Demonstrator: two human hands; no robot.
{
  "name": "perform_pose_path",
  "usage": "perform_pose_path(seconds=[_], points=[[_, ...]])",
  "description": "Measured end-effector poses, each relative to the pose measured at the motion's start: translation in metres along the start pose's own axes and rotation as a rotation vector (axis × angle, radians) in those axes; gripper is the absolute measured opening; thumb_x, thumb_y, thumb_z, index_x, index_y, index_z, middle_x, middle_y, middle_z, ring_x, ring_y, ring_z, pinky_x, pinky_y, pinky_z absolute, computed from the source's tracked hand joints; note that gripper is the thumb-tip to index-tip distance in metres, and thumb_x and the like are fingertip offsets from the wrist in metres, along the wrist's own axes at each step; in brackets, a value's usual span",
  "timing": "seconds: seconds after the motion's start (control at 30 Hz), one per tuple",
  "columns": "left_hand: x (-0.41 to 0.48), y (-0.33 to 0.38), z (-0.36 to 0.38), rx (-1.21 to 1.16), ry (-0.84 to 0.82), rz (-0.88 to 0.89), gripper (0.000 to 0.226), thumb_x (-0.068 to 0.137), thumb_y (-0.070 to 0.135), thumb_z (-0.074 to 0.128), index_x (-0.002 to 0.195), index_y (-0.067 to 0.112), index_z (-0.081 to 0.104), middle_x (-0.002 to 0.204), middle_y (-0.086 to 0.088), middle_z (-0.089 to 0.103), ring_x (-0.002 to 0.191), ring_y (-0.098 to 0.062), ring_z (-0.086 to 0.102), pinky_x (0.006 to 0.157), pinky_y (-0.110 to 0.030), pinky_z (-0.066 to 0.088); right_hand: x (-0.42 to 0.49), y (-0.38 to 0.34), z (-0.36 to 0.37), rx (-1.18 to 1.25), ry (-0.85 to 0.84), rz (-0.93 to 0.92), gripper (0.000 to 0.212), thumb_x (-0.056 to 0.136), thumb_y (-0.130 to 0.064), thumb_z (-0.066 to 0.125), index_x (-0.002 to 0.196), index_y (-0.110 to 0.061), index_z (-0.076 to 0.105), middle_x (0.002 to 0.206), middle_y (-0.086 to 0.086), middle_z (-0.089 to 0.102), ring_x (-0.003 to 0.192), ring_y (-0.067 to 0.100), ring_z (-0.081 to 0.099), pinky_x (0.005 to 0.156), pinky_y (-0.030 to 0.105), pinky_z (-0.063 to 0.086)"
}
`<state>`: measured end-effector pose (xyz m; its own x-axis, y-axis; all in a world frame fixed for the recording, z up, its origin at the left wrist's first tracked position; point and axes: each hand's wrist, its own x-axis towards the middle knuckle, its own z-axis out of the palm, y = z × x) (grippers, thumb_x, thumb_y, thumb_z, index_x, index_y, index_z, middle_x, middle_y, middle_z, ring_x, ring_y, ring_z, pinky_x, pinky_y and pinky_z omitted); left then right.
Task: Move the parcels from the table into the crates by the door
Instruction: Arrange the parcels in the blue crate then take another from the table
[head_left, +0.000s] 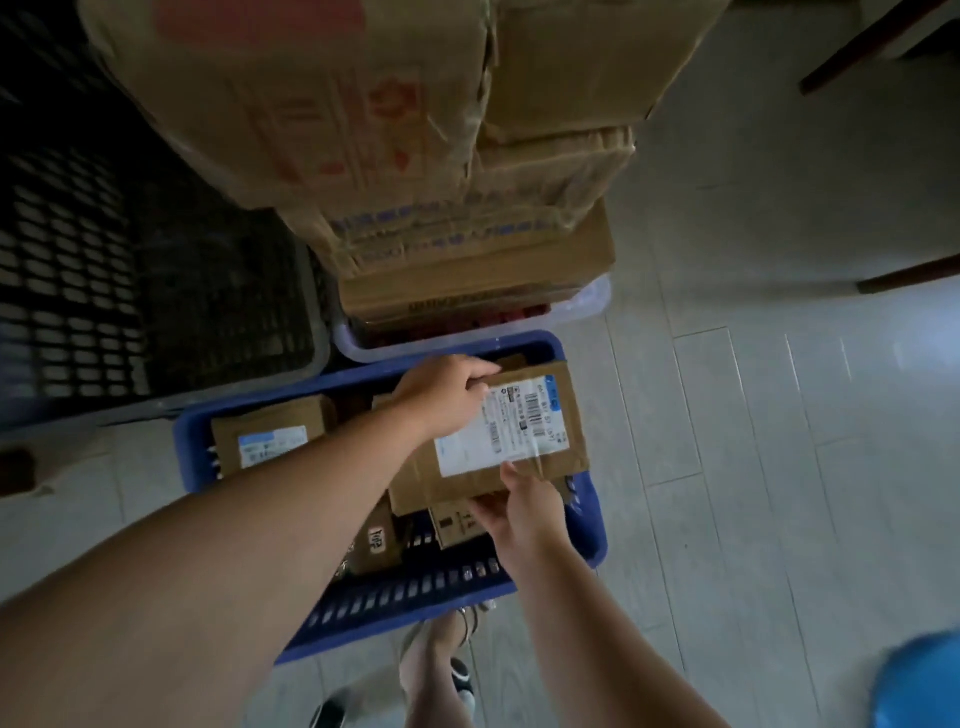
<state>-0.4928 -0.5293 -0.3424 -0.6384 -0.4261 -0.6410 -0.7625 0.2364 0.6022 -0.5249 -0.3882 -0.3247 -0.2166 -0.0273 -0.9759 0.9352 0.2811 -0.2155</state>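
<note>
Left hand (447, 395) gripped far edge of labelled cardboard parcel (498, 441); right hand (524, 512) pinched near edge. Parcel was over blue crate (415, 592), above other parcels (270, 436) inside.

Brown parcel (488, 441) with a white barcoded label (faint blue corner) at centre; blue slotted crate (415, 592) beneath; black lattice crate (104, 270) upper left.

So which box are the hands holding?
The big flat parcel with the white label, over the right side of the blue crate. The left hand and right hand grip its ends; the smaller parcels lie untouched in the crate.
</note>
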Motion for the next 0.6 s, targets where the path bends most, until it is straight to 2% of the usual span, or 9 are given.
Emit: perform_pose_path(seconds=[0.07,0.13,0.27,0.37,0.5,0.6], points=[[0.007,0.001,-0.002,0.031,0.077,0.07,0.036,0.097,0.019,0.046,0.133,0.022,0.053,0.134,-0.002,0.054,0.119,-0.021,0.052,0.087,-0.025,0.038,0.006,-0.009,0.006,0.012,0.005,-0.024,0.037,0.096,-0.006,0.05,0.13,-0.02,0.049,0.125,0.011,0.058,0.11,0.031,0.058,0.076,0.043,0.058],[0.011,0.001,-0.008,0.005,0.149,0.095,0.035,0.096,0.018,0.048,0.13,0.019,0.054,0.133,-0.003,0.054,0.12,-0.022,0.05,0.09,-0.024,0.036,0.01,-0.015,0.013,0.0,0.013,-0.028,0.03,0.095,-0.004,0.051,0.123,-0.013,0.052,0.123,0.016,0.058,0.101,0.032,0.061,0.08,0.045,0.057],[0.005,-0.005,-0.02,0.042,0.192,0.086,0.036,0.095,0.02,0.049,0.13,0.017,0.055,0.13,-0.002,0.055,0.121,-0.022,0.046,0.095,-0.03,0.037,0.009,-0.015,0.019,0.033,0.063,-0.024,0.024,0.095,-0.004,0.052,0.117,-0.012,0.054,0.115,0.014,0.061,0.096,0.029,0.061,0.067,0.042,0.059],[-0.01,-0.016,-0.03,0.049,0.246,0.041,0.036,0.094,0.023,0.05,0.129,0.017,0.056,0.13,-0.003,0.055,0.121,-0.021,0.047,0.094,-0.031,0.041,0.004,-0.015,0.017,-0.013,0.054,-0.026,0.026,0.096,-0.008,0.051,0.122,-0.011,0.054,0.111,0.013,0.063,0.092,0.028,0.063,0.059,0.04,0.058],[-0.036,-0.027,-0.047,0.044,0.253,-0.017,0.039,0.093,0.026,0.052,0.131,0.018,0.054,0.134,-0.003,0.053,0.124,-0.021,0.046,0.098,-0.031,0.039,-0.01,-0.016,0.013,-0.203,0.104,0.003,0.032,0.097,-0.023,0.053,0.126,-0.01,0.051,0.099,0.015,0.057,0.088,0.027,0.059,0.078,0.047,0.05],[-0.062,-0.027,-0.063,-0.017,0.253,-0.053,0.04,0.093,0.028,0.053,0.132,0.018,0.053,0.136,-0.004,0.052,0.123,-0.021,0.048,0.094,-0.025,0.037,-0.035,-0.013,0.013,-0.256,0.161,-0.035,0.037,0.096,-0.024,0.054,0.131,-0.011,0.05,0.092,0.012,0.053,0.087,0.026,0.057,0.086,0.049,0.047]])
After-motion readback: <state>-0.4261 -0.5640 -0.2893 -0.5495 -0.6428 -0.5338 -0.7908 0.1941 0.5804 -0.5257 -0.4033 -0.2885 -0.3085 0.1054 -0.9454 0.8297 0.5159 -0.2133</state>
